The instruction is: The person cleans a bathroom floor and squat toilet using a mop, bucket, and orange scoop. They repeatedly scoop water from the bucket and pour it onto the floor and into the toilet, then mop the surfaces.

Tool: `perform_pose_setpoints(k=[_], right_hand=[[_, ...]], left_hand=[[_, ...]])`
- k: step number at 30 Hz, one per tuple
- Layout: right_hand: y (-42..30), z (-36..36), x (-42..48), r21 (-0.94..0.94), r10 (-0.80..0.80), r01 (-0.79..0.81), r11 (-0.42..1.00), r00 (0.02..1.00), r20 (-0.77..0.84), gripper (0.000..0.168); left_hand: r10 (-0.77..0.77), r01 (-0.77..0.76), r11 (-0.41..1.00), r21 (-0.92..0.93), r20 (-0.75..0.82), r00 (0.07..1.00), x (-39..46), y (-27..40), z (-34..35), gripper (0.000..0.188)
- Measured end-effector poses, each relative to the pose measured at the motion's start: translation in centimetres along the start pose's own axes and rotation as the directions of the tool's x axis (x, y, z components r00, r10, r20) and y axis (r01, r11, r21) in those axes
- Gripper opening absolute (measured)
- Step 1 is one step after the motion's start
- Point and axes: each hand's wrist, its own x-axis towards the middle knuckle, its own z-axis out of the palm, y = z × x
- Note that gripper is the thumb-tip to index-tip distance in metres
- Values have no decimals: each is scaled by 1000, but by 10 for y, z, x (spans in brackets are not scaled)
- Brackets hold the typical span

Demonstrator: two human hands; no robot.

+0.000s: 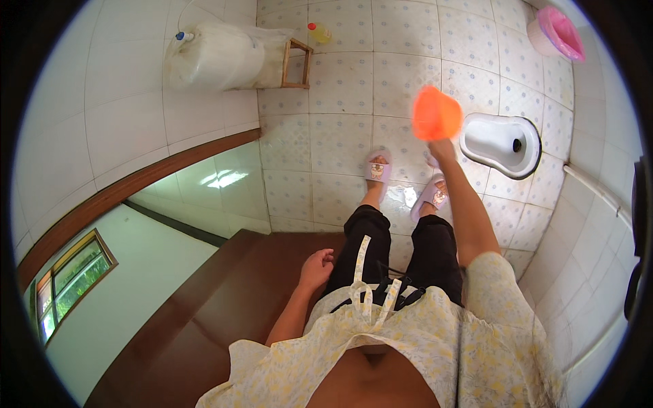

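Note:
An orange plastic dipper, slightly blurred, is held out over the tiled floor by my right hand. Its grip is partly hidden, and my forearm stretches away from me. Just right of the dipper, a white squat toilet with a dark drain hole is set into the floor. My left hand hangs beside my left thigh, fingers loosely curled, with nothing in it. Both my feet stand on the tiles in pink slippers.
A large translucent plastic container lies on a wooden stool at the left wall. Near it is a bottle of yellow liquid. A pink bin stands top right. A white pipe runs along the right wall. The brown door is at my left.

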Motion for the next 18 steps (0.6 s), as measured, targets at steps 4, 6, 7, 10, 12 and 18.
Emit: perform_pose_setpoints(k=[4, 6, 7, 10, 12, 18], right_hand=[[-115, -18, 58, 498, 464, -483, 720, 869, 173, 18], [-86, -6, 66, 268, 160, -135, 954, 984, -73, 17], [-82, -12, 64, 322, 174, -149, 935, 983, -52, 15], [-84, -64, 31, 674, 436, -477, 564, 865, 247, 11], [-42, -86, -7, 777, 554, -534, 335, 778, 296, 14], [89, -92, -131, 874, 710, -482, 68, 639, 297, 16]], left_hand=[[43, -44, 999, -16, -46, 998, 0, -13, -13, 36], [44, -47, 998, -51, -43, 998, 4, -21, -11, 35], [22, -25, 997, -73, -39, 999, 5, -29, -10, 36], [1, -4, 997, -71, -47, 999, 5, -47, -3, 35], [5, -5, 1000, -26, -11, 1000, 5, -28, 0, 35], [53, -56, 997, 55, 43, 998, 8, -2, -3, 37]])
